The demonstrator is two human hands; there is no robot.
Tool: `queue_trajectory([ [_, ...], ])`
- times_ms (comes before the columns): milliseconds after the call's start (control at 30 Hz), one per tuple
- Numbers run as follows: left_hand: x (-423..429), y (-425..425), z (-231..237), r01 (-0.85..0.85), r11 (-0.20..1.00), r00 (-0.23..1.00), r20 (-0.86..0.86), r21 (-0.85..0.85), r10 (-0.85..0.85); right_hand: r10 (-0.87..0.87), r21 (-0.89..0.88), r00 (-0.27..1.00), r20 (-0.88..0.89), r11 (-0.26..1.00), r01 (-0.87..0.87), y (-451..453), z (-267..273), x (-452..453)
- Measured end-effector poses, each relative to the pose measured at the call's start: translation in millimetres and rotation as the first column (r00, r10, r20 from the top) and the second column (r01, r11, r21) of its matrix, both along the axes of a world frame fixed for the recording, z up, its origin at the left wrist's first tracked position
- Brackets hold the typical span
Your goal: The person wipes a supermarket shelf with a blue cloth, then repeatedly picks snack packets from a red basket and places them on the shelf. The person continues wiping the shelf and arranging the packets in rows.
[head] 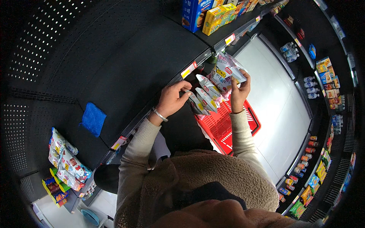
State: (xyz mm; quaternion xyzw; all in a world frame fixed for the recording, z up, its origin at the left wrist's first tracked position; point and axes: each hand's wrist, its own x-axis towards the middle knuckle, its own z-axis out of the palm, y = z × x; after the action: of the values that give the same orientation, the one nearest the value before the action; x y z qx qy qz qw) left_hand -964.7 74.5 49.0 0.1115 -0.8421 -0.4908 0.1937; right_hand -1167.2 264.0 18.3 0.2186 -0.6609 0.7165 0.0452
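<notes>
My right hand (241,92) grips a white and pink snack bag (223,71) by its right edge, thumb on the printed face. Several similar bags (206,99) stand in a slanted row beneath and left of it, in front of the shelf edge; what supports them is partly hidden. My left hand (172,98), with a bracelet at the wrist, has its thumb and curled fingers at the top corner of the leftmost bag (196,104). Whether it grips that corner is unclear. A red plastic shopping basket (223,128) is below my right forearm.
The black shelf (137,62) runs along my left, its front edge carrying price tags (189,70). On it are a blue cloth (94,119), snack bags (70,165), canisters (55,189) and boxes (219,18). Stocked shelves (302,125) line the right, across a pale tiled floor (276,82).
</notes>
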Motion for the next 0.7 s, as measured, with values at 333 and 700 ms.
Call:
queue_trajectory([
  [333, 88.6, 8.0, 9.1, -0.162, 0.987, 0.973, -0.165, -0.004, 0.16, -0.025, 0.081, 0.964, -0.266, 0.996, 0.049, 17.1, 26.6, 9.5],
  [700, 309.3, 20.8, -71.6, 0.285, 0.943, 0.898, 0.391, -0.17, -0.201, 0.376, 0.28, 0.77, -0.516, 0.923, -0.263, -84.8, 91.5, 122.5],
])
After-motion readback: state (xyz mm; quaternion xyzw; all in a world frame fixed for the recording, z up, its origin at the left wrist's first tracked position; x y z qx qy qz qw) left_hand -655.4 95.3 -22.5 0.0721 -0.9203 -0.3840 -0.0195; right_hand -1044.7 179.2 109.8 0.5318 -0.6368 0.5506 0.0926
